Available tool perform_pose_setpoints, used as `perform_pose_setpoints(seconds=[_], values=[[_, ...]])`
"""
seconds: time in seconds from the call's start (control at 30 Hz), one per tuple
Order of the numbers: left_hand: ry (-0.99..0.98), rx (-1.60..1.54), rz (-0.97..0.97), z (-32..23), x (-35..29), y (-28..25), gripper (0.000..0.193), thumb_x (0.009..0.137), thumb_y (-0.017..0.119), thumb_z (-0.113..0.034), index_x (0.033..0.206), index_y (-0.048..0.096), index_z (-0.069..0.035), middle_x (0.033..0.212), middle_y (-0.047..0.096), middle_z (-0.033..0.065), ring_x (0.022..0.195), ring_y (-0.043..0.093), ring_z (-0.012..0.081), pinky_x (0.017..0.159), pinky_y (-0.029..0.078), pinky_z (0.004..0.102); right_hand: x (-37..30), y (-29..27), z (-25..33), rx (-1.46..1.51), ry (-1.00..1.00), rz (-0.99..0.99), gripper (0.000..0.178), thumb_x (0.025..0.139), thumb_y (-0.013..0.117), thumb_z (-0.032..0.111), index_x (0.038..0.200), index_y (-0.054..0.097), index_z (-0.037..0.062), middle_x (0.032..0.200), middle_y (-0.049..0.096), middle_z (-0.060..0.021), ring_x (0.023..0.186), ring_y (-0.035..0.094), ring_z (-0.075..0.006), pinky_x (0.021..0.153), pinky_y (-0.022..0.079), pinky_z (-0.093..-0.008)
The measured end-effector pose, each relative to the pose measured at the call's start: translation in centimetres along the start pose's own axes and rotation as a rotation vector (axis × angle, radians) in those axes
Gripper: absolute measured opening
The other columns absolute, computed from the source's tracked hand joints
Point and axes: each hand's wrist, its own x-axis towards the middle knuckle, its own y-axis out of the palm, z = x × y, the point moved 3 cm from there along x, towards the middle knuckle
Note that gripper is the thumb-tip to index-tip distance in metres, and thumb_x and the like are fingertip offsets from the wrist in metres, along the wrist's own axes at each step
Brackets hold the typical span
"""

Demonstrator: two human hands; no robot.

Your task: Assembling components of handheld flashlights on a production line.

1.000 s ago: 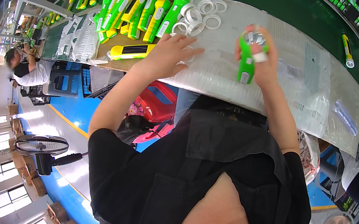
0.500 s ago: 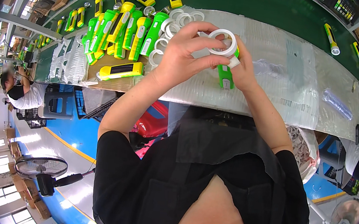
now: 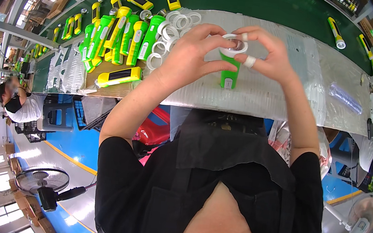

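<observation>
A green flashlight (image 3: 229, 77) stands upright on the plastic-covered bench in front of me, its wide end up. Around its top sits a white ring (image 3: 225, 51). My left hand (image 3: 195, 52) grips the ring's left side with bent fingers, its thumb low against the flashlight's head. From the right, my right hand (image 3: 268, 54) pinches the same ring between fingers and thumb; white bands wrap two of its digits. Whether the ring is fully seated cannot be seen. Several loose white rings (image 3: 154, 61) lie left of my left hand.
A pile of green and yellow flashlights (image 3: 123, 34) lies at the left, with a yellow one (image 3: 119, 76) nearer the bench edge. A rolled clear plastic piece (image 3: 346, 99) rests at the right. Beyond runs a green belt (image 3: 256, 1) carrying flashlights. A person (image 3: 23, 101) sits far left.
The ring has dropped from a tilted position above the flashlight onto its top. My right hand has shifted from the flashlight's side to the ring, and the flashlight now stands straighter.
</observation>
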Motion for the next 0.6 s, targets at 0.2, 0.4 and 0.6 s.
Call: perform_pose_setpoints(seconds=[0.2,0.4,0.6], values=[[-0.137,-0.186,0.088,0.0,0.3,3.0,0.044,0.071,0.084,-0.024,0.103,0.057,-0.012,0.102,0.066,0.0089,0.092,0.065,0.03,0.075,0.052,0.0374,3.8,-2.6,4.3,-0.273,0.096,0.444,0.035,0.075,0.077,0.011,0.105,0.061,0.0025,0.1,0.06,-0.0076,0.089,0.06,-0.0217,0.078,0.05,-0.0336],[-0.147,-0.277,0.062,0.0,0.5,3.4,0.043,0.072,0.084,-0.023,0.102,0.055,-0.01,0.099,0.069,0.0066,0.087,0.066,0.0256,0.072,0.052,0.0334,5.8,-2.2,5.1,-0.451,0.174,0.803,0.035,0.071,0.077,0.011,0.1,0.061,0.0006,0.089,0.054,-0.0086,0.079,0.056,-0.0233,0.07,0.048,-0.0349],[-0.199,-0.293,0.083,-0.1,0.5,3.3,0.037,0.074,0.084,-0.016,0.102,0.061,-0.007,0.101,0.07,0.0038,0.093,0.067,0.018,0.084,0.052,0.0314,5.7,-1.9,5.4,-0.532,0.177,0.761,0.037,0.069,0.079,0.012,0.099,0.061,0.0008,0.087,0.055,-0.0086,0.077,0.056,-0.0236,0.068,0.048,-0.0343]])
